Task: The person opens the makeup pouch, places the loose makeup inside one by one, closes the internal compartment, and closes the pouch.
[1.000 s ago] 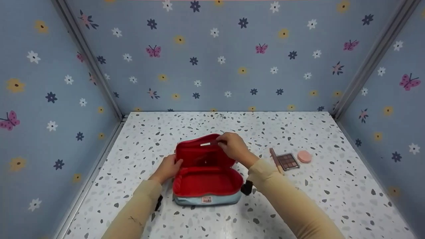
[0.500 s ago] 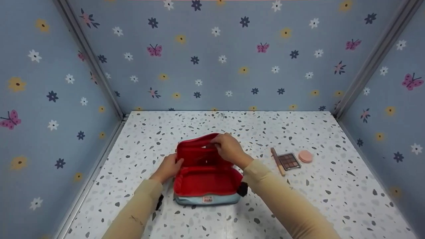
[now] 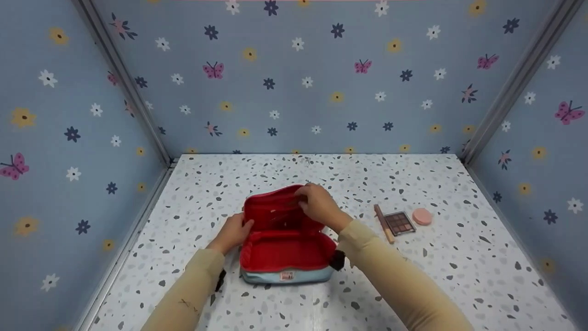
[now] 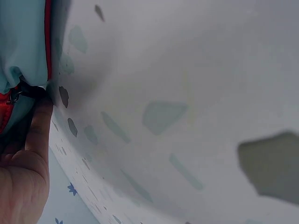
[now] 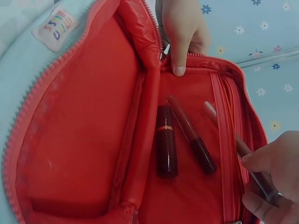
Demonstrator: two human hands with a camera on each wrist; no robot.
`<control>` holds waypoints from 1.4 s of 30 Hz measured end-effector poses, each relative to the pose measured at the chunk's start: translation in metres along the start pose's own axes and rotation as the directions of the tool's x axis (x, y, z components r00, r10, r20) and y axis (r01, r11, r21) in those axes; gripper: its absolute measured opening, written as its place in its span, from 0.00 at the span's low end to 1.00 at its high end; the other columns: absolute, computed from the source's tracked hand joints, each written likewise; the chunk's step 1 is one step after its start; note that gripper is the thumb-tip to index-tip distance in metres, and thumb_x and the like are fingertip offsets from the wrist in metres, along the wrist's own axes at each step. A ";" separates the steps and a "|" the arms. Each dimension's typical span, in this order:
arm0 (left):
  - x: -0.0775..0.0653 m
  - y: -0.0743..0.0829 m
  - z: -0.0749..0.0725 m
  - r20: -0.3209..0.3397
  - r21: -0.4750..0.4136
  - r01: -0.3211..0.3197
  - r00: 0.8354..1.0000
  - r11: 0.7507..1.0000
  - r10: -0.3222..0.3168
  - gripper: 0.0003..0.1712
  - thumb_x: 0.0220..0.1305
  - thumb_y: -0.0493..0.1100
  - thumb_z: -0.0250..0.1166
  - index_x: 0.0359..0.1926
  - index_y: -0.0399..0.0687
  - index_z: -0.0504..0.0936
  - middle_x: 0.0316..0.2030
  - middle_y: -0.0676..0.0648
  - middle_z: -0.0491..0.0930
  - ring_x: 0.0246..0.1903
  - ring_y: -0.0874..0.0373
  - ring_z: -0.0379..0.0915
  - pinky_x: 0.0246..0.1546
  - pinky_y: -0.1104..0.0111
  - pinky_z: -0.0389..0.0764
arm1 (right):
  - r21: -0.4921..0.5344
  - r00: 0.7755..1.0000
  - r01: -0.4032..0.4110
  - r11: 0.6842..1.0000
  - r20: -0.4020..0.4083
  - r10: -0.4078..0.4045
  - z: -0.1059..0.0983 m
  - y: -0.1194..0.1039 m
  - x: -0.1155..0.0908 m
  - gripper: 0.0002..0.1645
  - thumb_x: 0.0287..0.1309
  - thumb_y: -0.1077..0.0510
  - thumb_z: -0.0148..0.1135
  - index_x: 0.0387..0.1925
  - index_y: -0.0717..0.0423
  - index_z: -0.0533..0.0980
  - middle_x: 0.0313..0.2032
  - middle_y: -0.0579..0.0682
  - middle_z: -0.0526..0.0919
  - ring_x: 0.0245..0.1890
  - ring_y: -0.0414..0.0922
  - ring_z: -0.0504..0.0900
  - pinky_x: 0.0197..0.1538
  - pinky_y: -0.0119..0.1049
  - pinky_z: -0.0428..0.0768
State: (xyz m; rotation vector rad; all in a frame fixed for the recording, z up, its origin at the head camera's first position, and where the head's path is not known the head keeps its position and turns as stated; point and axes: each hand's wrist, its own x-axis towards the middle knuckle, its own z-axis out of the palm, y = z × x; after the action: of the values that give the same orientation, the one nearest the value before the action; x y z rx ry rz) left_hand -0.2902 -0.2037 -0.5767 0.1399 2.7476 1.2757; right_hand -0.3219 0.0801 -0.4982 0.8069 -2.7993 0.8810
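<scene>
A light blue makeup bag [image 3: 287,255] with a red lining lies unzipped, its lid raised at the back. My left hand [image 3: 233,233] grips the lid's left side, thumb on the red inside and fingers behind. At the lid's upper right, my right hand [image 3: 319,207] pinches a slim brown cosmetic stick [image 5: 242,147]. The stick's silvery end is inside the lid's mesh pocket, past the red band [image 5: 223,135] at its opening. Behind the mesh lie a dark lipstick tube [image 5: 166,144] with a gold band and a slim brown tube [image 5: 191,133] with a dark cap.
To the right on the speckled table [image 3: 441,276] are a brown-and-beige stick [image 3: 384,224], an eyeshadow palette [image 3: 399,223] and a round pink case [image 3: 421,216]. Flower-patterned walls [image 3: 294,92] stand at the back and both sides.
My right hand has shifted slightly left, and the stick's silvery end has slid down from above the pocket's band into the mesh pocket. My left hand stays on the lid.
</scene>
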 end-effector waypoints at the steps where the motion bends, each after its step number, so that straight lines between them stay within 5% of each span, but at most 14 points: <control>1: 0.000 0.000 0.000 0.000 0.004 -0.003 1.000 1.000 0.003 0.16 0.82 0.37 0.57 0.59 0.31 0.83 0.47 0.39 0.90 0.42 0.54 0.81 0.58 0.53 0.84 | 0.003 1.000 -0.006 1.000 -0.013 0.007 -0.001 0.002 -0.001 0.13 0.68 0.69 0.68 0.52 0.63 0.88 0.49 0.61 0.88 0.52 0.60 0.87 0.61 0.54 0.85; 6: 0.002 -0.001 -0.001 0.004 -0.001 0.007 1.000 1.000 -0.007 0.15 0.82 0.38 0.57 0.58 0.32 0.84 0.44 0.41 0.90 0.39 0.55 0.80 0.52 0.57 0.84 | 0.051 0.995 -0.056 0.997 -0.084 0.061 -0.004 0.010 -0.003 0.10 0.68 0.67 0.70 0.50 0.63 0.87 0.48 0.60 0.89 0.51 0.57 0.87 0.59 0.51 0.87; 15: 0.001 -0.001 -0.001 0.014 -0.023 0.022 1.000 1.000 -0.021 0.16 0.83 0.39 0.57 0.61 0.34 0.84 0.48 0.41 0.90 0.42 0.55 0.80 0.60 0.53 0.84 | 0.188 0.986 -0.067 0.980 -0.137 0.093 0.003 0.012 -0.005 0.12 0.69 0.69 0.69 0.52 0.65 0.85 0.48 0.61 0.90 0.49 0.55 0.90 0.54 0.49 0.89; 31: 0.004 -0.006 -0.001 0.027 -0.037 -0.076 0.997 0.996 0.077 0.17 0.82 0.39 0.56 0.58 0.32 0.85 0.44 0.41 0.90 0.41 0.57 0.82 0.57 0.53 0.86 | 0.098 0.984 -0.113 0.989 -0.129 0.125 0.016 0.016 -0.006 0.09 0.70 0.60 0.73 0.48 0.59 0.90 0.47 0.55 0.93 0.51 0.54 0.91 0.59 0.50 0.87; 42: 0.001 -0.001 0.000 -0.001 -0.001 -0.005 1.000 1.000 0.005 0.14 0.82 0.37 0.57 0.55 0.33 0.86 0.41 0.42 0.89 0.39 0.56 0.79 0.53 0.55 0.83 | 0.021 0.984 -0.176 0.984 -0.015 0.177 0.021 0.017 -0.006 0.14 0.75 0.52 0.69 0.41 0.58 0.91 0.40 0.54 0.89 0.39 0.48 0.86 0.48 0.46 0.88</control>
State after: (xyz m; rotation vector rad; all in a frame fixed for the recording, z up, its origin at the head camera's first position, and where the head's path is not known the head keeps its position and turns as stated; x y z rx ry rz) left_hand -0.2912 -0.2039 -0.5773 0.1458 2.7487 1.2782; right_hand -0.3241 0.0832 -0.5255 0.5570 -2.8864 0.9374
